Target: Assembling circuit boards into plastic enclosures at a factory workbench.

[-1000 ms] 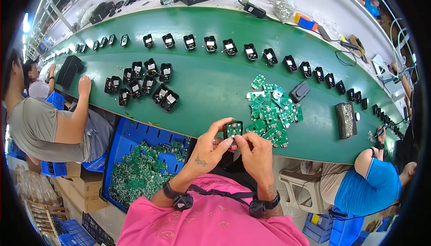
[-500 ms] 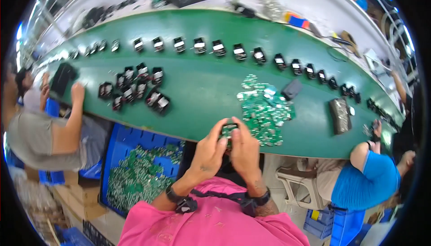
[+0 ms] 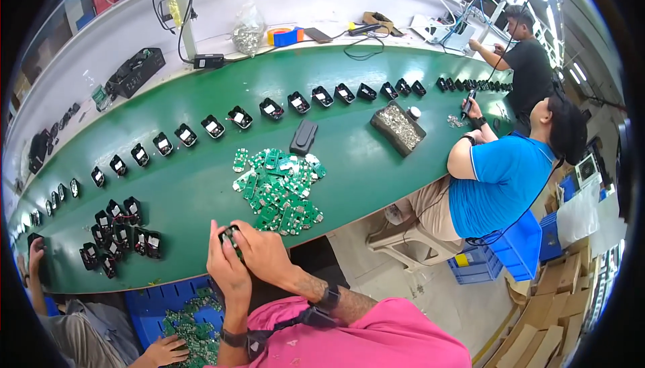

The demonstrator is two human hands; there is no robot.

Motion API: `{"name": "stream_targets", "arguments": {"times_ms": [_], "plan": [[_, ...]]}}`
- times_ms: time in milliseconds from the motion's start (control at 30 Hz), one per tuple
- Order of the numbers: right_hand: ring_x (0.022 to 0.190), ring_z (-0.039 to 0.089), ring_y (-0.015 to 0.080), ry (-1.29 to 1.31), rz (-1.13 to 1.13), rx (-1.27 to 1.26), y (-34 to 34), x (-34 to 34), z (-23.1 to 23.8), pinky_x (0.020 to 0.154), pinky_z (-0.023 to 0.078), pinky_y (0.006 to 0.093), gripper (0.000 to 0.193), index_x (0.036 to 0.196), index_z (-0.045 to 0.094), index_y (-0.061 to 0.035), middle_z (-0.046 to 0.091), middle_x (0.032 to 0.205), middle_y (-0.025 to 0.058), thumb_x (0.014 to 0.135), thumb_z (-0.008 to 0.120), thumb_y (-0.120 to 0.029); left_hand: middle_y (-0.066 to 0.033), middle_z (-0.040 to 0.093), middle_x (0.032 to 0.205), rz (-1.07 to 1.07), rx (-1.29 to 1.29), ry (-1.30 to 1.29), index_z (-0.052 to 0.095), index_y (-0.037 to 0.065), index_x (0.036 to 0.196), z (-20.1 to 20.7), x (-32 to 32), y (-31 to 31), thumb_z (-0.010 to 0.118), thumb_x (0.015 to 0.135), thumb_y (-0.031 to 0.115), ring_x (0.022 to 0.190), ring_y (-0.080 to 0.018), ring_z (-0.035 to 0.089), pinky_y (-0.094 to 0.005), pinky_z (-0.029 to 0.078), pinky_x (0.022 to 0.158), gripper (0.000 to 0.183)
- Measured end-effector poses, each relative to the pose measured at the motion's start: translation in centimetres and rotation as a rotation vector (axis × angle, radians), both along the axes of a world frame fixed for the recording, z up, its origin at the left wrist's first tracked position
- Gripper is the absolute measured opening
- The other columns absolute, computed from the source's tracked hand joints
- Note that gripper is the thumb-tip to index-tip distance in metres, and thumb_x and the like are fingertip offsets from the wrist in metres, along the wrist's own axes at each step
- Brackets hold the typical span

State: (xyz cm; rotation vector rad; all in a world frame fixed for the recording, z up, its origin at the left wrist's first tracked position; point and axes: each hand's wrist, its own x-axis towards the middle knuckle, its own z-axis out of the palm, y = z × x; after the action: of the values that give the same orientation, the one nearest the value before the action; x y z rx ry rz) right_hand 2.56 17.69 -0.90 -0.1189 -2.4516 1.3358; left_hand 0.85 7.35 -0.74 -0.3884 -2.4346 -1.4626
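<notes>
Just off the green table's near edge, my left hand and my right hand are closed together around a small black housing. Fingers cover most of it; the earlier frame shows a green circuit board inside. A pile of loose green circuit boards lies on the table just beyond my hands. Left of them sits a cluster of black housings with white labels and wires. A long row of similar black housings runs across the table.
Past the pile are a dark plastic case and a tray of small metal parts. A co-worker in blue sits at right with a tool. At lower left, another person's hand reaches into a blue crate of boards.
My view has swung to the right, bringing the co-worker in blue more fully into sight. Both hands keep hold of the housing. Another person's hand now reaches into the blue crate.
</notes>
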Motion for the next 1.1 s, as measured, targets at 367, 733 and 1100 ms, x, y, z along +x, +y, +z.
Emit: {"name": "stream_targets", "arguments": {"times_ms": [367, 733, 1100], "plan": [[0.077, 0.066, 0.0379, 0.009, 0.121, -0.197, 0.4, 0.2, -0.5, 0.071, 0.052, 0.0450, 0.040, 0.138, 0.049, 0.0002, 0.066, 0.090, 0.0220, 0.102, 0.045, -0.019, -0.0215, 0.064, 0.119, -0.242, 0.070, -0.162, 0.051, -0.005, 0.134, 1.3, -0.8, -2.4, 0.045, 0.102, 0.021, 0.108, -0.0299, 0.064, -0.0365, 0.049, 0.093, 0.041], [0.048, 0.046, 0.0055, -0.434, 0.151, -0.884, 3.1, -2.5, 2.1, 0.039, 0.033, 0.0213, 0.036, 0.119, 0.062, -0.0042, 0.057, 0.069, 0.0007, 0.103, 0.053, -0.035, -0.0116, 0.067, 0.105, -0.309, 0.798, -0.952, 0.050, -0.002, 0.136, 1.3, -5.1, -1.9, 0.052, 0.094, 0.010, 0.053, -0.0141, 0.059, -0.0262, 0.048, 0.042, 0.044], [0.035, 0.034, 0.0054, -0.538, 0.177, -0.991, 2.6, -3.1, 3.2, 0.033, 0.023, 0.0217, 0.030, 0.095, 0.057, -0.0044, 0.055, 0.057, 0.0035, 0.102, 0.053, -0.033, -0.0131, 0.067, 0.104, -0.356, 1.062, -1.100, 0.051, -0.005, 0.133, 2.9, -5.2, -3.9, 0.055, 0.092, 0.010, 0.064, -0.0220, 0.071, -0.0290, 0.062, 0.059, 0.043]]}}
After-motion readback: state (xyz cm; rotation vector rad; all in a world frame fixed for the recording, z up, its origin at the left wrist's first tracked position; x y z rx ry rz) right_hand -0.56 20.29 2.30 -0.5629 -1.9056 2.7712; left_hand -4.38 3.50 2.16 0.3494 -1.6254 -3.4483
